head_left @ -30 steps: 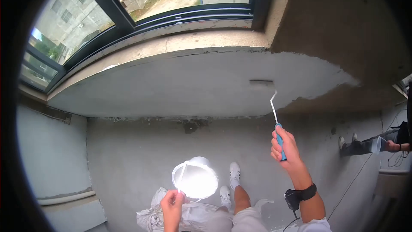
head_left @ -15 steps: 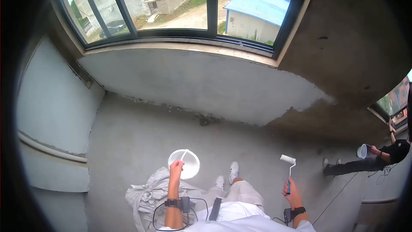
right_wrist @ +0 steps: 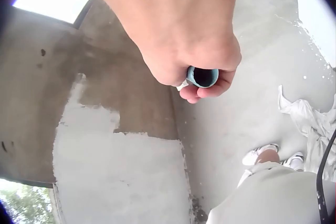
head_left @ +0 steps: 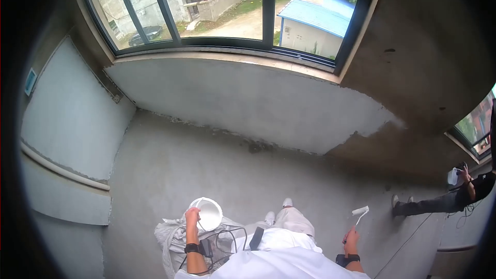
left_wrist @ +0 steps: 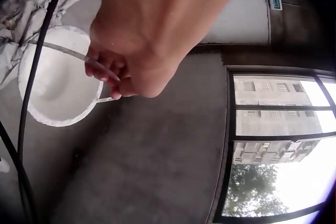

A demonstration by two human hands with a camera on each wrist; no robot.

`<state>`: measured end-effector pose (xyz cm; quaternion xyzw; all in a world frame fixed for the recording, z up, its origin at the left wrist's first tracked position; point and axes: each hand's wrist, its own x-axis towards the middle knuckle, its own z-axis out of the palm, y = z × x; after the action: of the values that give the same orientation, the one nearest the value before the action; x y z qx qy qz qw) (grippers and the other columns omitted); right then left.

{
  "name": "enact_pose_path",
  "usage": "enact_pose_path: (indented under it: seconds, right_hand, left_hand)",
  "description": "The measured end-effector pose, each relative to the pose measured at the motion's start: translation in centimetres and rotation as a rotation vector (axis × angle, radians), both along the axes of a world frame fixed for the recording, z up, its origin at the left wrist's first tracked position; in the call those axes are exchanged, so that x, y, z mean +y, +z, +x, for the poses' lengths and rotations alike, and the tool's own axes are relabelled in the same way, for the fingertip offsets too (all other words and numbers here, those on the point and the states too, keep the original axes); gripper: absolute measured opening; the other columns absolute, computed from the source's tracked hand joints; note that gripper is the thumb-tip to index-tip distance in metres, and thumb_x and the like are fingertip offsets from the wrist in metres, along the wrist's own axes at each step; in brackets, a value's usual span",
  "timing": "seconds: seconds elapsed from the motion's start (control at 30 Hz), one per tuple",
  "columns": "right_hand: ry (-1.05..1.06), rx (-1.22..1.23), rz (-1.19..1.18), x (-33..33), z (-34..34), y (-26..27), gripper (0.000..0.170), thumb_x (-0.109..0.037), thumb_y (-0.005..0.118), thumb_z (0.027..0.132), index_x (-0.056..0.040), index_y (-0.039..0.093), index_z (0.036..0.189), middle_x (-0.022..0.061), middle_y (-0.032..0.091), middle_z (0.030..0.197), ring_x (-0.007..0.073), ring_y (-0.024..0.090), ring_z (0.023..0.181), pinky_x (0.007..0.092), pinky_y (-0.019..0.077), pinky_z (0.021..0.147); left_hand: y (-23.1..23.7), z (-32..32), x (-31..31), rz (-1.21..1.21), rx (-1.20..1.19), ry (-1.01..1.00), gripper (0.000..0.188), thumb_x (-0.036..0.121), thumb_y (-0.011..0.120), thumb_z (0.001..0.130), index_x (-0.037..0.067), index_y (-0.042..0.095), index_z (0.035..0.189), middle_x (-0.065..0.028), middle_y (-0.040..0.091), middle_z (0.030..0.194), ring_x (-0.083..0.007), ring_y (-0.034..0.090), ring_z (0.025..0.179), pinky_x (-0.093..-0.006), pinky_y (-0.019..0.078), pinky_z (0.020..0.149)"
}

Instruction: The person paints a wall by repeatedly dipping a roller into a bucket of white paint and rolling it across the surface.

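Note:
My left hand holds a white paint bucket by its thin bail handle, low and left of my body. In the left wrist view its curled fingers wrap the bail, and the bucket shows a white, paint-coated inside. My right hand grips a paint roller by its handle, out to the right. The white roller head is up over the floor, away from the wall. In the right wrist view the hollow end of the blue handle pokes out of the fist; the roller head is hidden there.
Ahead, below the window, the wall has a pale painted area beside brown bare wall. A crumpled sheet lies at my left. Another person with a small white container stands at the right, near a floor cable.
The roller has come off the painted wall and down to the right. My left hand and the bucket have shifted left. The view has tilted up, and the other person's container has risen.

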<state>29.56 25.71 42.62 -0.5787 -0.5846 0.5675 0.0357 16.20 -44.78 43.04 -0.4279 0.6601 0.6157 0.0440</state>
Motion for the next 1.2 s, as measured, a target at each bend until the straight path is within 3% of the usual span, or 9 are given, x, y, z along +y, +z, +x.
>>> enact_pose_path:
  seconds: [0.1,0.17,0.3,0.37,0.53,0.77,0.97,1.2]
  right_hand:
    - [0.106,0.076,0.202,-0.7,-3.8,1.3,0.032,-0.039,0.051,0.099,-0.0095,0.046,0.089,0.0025,0.045,0.055,0.0136,0.047,0.04,0.0288,0.0356,0.033]
    - [0.049,0.179,0.119,-2.8,-8.9,4.6,0.031,-0.039,0.054,0.098,-0.0085,0.047,0.094,0.0013,0.045,0.058,0.0107,0.044,0.04,0.0272,0.034,0.034]
    - [0.1,0.259,-0.315,-1.8,-20.1,7.8,0.037,-0.049,0.049,0.099,-0.0138,0.047,0.09,-0.004,0.039,0.055,0.0054,0.032,0.037,0.0238,0.0279,0.032]
    - [0.229,0.21,-0.289,-1.6,-26.1,7.8,0.042,-0.054,0.044,0.1,-0.0145,0.048,0.087,-0.0046,0.037,0.054,0.0055,0.03,0.036,0.0233,0.0257,0.032]
    - [0.425,0.236,-0.315,-3.6,-41.9,6.3,0.044,-0.055,0.046,0.099,-0.0137,0.047,0.085,-0.0039,0.036,0.053,0.0058,0.03,0.035,0.0238,0.0255,0.031]
    - [0.543,0.263,-0.322,-14.6,-52.5,2.6,0.044,-0.053,0.044,0.1,-0.0122,0.045,0.084,-0.0034,0.034,0.053,0.0053,0.027,0.036,0.0238,0.0239,0.032]
    - [0.664,0.163,-0.439,-26.6,-57.9,-0.5,0.048,-0.057,0.044,0.099,-0.0114,0.045,0.085,-0.0041,0.034,0.054,0.0052,0.026,0.037,0.0246,0.0233,0.034]
    - [0.845,0.118,-0.532,-46.4,-67.3,-4.9,0.047,-0.056,0.043,0.099,-0.0122,0.045,0.081,-0.0065,0.034,0.056,0.0042,0.026,0.04,0.0252,0.0225,0.035]
  left_hand:
    - [-0.1,-0.6,-1.2,0.021,0.013,0.048,0.011,0.01,0.056,0.084,0.004,0.066,0.086,0.0016,0.049,0.061,-0.0086,0.047,0.051,-0.0245,0.0406,0.048]
    - [0.1,-2.3,-2.1,-0.003,0.0,0.056,0.01,0.011,0.056,0.085,0.005,0.065,0.086,0.0021,0.048,0.061,-0.0084,0.046,0.051,-0.0247,0.041,0.049]
    - [2.4,-7.0,-2.3,-0.008,0.023,0.039,0.009,0.013,0.057,0.087,0.007,0.063,0.085,0.0026,0.048,0.064,-0.0082,0.047,0.055,-0.0245,0.0432,0.054]
    - [3.5,-9.5,-2.8,-0.007,-0.008,0.018,0.008,0.015,0.057,0.089,0.008,0.061,0.088,0.0022,0.051,0.07,-0.009,0.05,0.06,-0.0263,0.0454,0.063]
    - [5.1,-16.7,-2.1,-0.029,0.0,0.031,0.009,0.015,0.056,0.091,0.007,0.06,0.089,0.0026,0.052,0.073,-0.0084,0.047,0.061,-0.0268,0.0428,0.065]
    - [8.6,-26.0,-1.5,-0.007,0.06,0.053,0.018,0.022,0.057,0.096,0.005,0.058,0.091,0.0011,0.051,0.077,-0.0093,0.046,0.069,-0.0271,0.0419,0.072]
    - [6.8,-30.3,-4.2,0.017,0.057,0.049,0.02,0.023,0.056,0.098,0.005,0.057,0.09,0.0017,0.05,0.076,-0.0097,0.046,0.07,-0.0272,0.0419,0.075]
    - [3.9,-35.4,-12.5,0.014,-0.035,-0.17,0.021,0.023,0.057,0.097,0.003,0.059,0.089,0.0014,0.051,0.075,-0.0094,0.046,0.072,-0.026,0.0384,0.073]
